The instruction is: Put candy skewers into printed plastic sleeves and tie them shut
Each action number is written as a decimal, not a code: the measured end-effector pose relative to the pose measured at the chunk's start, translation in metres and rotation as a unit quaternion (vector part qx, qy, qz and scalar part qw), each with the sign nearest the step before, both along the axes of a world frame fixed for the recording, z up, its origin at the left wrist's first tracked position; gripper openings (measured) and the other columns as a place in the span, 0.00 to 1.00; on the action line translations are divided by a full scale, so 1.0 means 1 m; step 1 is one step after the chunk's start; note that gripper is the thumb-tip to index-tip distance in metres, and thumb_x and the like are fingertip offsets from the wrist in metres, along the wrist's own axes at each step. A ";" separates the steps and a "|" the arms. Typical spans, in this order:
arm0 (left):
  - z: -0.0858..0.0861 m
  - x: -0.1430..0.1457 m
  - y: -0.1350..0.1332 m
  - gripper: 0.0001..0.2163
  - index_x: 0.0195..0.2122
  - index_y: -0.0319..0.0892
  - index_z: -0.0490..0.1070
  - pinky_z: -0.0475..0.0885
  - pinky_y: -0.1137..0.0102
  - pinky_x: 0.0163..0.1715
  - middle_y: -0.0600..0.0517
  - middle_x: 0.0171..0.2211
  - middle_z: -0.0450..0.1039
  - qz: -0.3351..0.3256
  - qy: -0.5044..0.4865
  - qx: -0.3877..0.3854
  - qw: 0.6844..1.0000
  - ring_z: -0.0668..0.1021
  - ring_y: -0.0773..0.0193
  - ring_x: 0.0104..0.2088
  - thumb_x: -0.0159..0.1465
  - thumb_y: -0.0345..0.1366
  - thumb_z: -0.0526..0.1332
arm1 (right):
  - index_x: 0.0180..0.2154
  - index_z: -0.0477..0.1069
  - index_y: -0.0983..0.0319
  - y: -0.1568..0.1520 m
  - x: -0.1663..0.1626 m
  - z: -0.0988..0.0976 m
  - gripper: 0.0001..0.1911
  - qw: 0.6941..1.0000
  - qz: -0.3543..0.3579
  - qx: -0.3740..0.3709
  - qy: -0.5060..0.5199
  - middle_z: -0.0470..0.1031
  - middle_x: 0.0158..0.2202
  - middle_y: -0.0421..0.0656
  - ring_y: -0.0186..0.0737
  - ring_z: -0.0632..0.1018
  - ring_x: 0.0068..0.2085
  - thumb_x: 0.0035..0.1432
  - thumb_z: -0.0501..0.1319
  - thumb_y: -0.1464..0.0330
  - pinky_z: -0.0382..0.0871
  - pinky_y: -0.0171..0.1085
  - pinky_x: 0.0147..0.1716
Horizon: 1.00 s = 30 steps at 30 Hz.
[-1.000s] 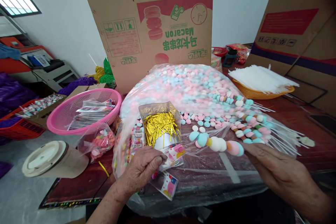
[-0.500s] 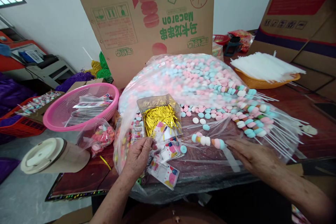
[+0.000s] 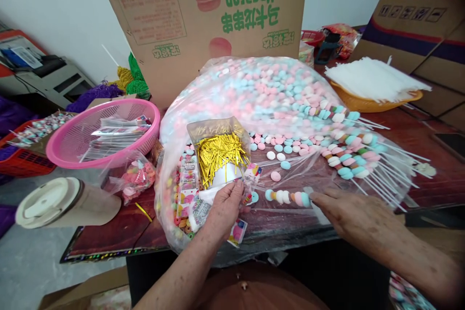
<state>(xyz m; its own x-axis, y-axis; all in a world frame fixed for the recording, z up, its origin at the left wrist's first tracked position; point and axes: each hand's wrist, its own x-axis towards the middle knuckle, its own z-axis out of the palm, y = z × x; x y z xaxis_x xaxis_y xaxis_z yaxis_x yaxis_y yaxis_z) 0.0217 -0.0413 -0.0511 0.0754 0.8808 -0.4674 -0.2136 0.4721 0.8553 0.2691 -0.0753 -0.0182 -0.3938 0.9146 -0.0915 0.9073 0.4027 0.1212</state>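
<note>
My left hand (image 3: 225, 208) pinches a small printed plastic bag (image 3: 253, 173) between thumb and fingertips, just left of a candy skewer (image 3: 282, 197). The skewer lies level, with pink, blue, white and brown pieces threaded in a row. My right hand (image 3: 347, 215) has its fingers closed at the skewer's right end; the stick itself is hidden by the hand. Behind my left hand sits an open pouch of gold twist ties (image 3: 220, 152). More printed bags (image 3: 199, 210) lie partly under my left wrist. A blue candy ring (image 3: 255, 197) shows beside the held bag.
A big clear bag of pastel candies (image 3: 254, 82) covers the table's middle. Finished skewers (image 3: 358, 155) are piled at right, near a yellow basket of white sticks (image 3: 366, 101). A pink basket (image 3: 54, 155) and a lidded cup (image 3: 87, 203) stand at left.
My left hand has moved right with a printed bag, close to the skewer's left end. My right hand stays nearly in place. A loose pink candy now lies above the skewer.
</note>
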 end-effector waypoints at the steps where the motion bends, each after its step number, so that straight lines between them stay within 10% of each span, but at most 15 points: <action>1: -0.001 0.001 0.000 0.17 0.28 0.39 0.70 0.70 0.77 0.19 0.55 0.23 0.66 -0.002 0.013 -0.004 1.000 0.73 0.68 0.24 0.52 0.50 0.61 | 0.40 0.71 0.56 -0.001 -0.001 -0.002 0.17 1.000 -0.001 0.005 0.005 0.76 0.32 0.42 0.41 0.77 0.28 0.54 0.49 0.76 0.58 0.33 0.18; 30: -0.021 0.006 0.001 0.18 0.29 0.40 0.67 0.68 0.75 0.22 0.55 0.25 0.69 -0.031 0.017 -0.032 0.999 0.73 0.69 0.22 0.54 0.52 0.58 | 0.28 0.73 0.64 0.014 -0.080 0.043 0.11 0.996 0.035 -0.046 -0.072 0.75 0.23 0.47 0.43 0.77 0.23 0.49 0.54 0.81 0.57 0.33 0.18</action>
<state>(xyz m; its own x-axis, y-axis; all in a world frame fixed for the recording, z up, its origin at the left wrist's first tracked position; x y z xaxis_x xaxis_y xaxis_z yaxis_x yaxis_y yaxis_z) 0.0275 -0.0398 -0.0726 0.1119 0.8427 -0.5266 -0.1526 0.5383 0.8288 0.1890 -0.0610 0.0250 -0.4338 0.8702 -0.2334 0.8523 0.4804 0.2071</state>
